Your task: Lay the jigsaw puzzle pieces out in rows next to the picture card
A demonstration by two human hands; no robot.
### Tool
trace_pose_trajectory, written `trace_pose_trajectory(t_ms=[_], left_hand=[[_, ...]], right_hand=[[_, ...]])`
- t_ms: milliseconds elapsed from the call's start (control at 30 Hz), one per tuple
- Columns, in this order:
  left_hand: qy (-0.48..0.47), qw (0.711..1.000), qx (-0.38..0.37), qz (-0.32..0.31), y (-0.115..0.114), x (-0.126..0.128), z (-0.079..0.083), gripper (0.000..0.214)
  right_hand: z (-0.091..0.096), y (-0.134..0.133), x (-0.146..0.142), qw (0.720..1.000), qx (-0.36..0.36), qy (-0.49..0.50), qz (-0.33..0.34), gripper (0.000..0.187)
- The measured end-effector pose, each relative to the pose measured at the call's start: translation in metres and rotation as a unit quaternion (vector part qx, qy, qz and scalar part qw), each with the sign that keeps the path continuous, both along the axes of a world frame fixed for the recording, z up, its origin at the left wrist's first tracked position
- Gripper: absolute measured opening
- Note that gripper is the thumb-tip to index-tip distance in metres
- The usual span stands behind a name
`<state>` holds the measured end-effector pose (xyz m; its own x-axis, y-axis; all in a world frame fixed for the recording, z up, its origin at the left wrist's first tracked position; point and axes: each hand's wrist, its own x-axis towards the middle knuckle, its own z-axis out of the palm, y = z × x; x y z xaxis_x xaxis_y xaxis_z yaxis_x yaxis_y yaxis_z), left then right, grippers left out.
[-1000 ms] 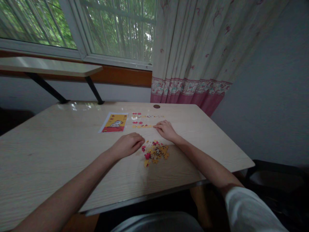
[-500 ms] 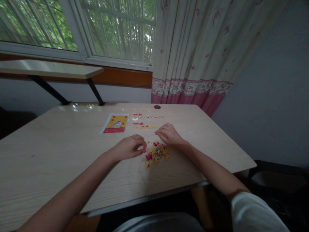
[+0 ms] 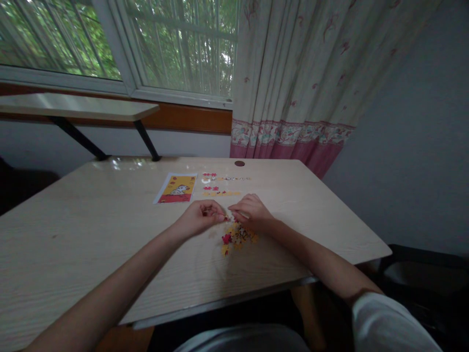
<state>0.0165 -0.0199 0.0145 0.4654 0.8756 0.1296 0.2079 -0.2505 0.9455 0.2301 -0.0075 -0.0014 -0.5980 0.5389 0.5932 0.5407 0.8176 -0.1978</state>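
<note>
A loose heap of jigsaw puzzle pieces (image 3: 240, 235), mostly yellow with some red and white, lies on the desk in front of me. At the heap's upper left edge, my left hand (image 3: 201, 217) pinches a small reddish puzzle piece (image 3: 226, 218) between thumb and forefinger. My right hand (image 3: 252, 211) hovers over the top of the heap, its fingers closed close to the left fingertips; what they hold, if anything, is too small to make out. Beyond the hands, sorted pieces lie in rows, among them a yellow row (image 3: 222, 193) and red pieces (image 3: 209, 174).
A printed reference picture (image 3: 176, 188) of a white cartoon animal on yellow and red lies left of the rows. The wooden desk (image 3: 110, 220) has a round dark cable hole (image 3: 239, 163) at the back. A raised shelf (image 3: 76, 107) stands back left; a curtain (image 3: 293, 98) hangs behind.
My left hand has moved slightly right with the reddish piece. The right hand has come down and left, so the fingertips of both hands are now close together over the heap's top.
</note>
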Motion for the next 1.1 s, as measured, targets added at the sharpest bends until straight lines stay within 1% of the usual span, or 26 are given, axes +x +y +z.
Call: trace_pose_trajectory(t_ms=[67, 100, 233, 333, 533, 633, 867, 967, 1033, 1100], left_hand=[[-0.068, 0.995, -0.049, 0.048, 0.001, 0.004, -0.001, 0.021], [-0.087, 0.992, -0.068, 0.062, 0.001, 0.006, -0.001, 0.022], [-0.104, 0.985, -0.108, 0.081, 0.000, 0.009, 0.001, 0.024], [-0.096, 0.986, -0.110, 0.086, -0.001, 0.009, 0.002, 0.024], [-0.084, 0.989, -0.074, 0.094, 0.001, 0.007, 0.001, 0.030], [-0.092, 0.987, -0.085, 0.097, 0.002, 0.007, 0.000, 0.031], [-0.102, 0.985, -0.116, 0.079, -0.001, 0.009, 0.001, 0.026], [-0.067, 0.990, -0.082, 0.089, 0.001, 0.008, 0.001, 0.021], [-0.020, 0.995, -0.033, 0.094, 0.002, 0.005, 0.000, 0.018], [0.052, 0.995, 0.030, 0.079, 0.003, 0.001, -0.002, 0.016]], right_hand=[[-0.001, -0.002, -0.003, 1.000, 0.002, 0.018, -0.016, 0.023], [-0.001, -0.003, -0.005, 0.999, 0.002, 0.025, -0.026, 0.023], [-0.002, -0.005, -0.008, 0.998, 0.009, 0.038, -0.056, 0.023], [0.000, -0.005, -0.008, 0.997, 0.015, 0.028, -0.063, 0.023], [0.005, -0.004, -0.005, 0.997, 0.037, 0.016, -0.064, 0.024], [0.004, -0.004, -0.004, 0.997, 0.049, 0.018, -0.055, 0.024], [-0.001, -0.003, -0.002, 0.998, 0.044, -0.009, -0.047, 0.022], [0.003, -0.001, 0.002, 0.997, 0.044, 0.004, -0.060, 0.022], [0.007, 0.002, 0.007, 0.995, 0.045, 0.032, -0.086, 0.022], [0.011, 0.006, 0.015, 0.989, 0.046, 0.073, -0.121, 0.023]])
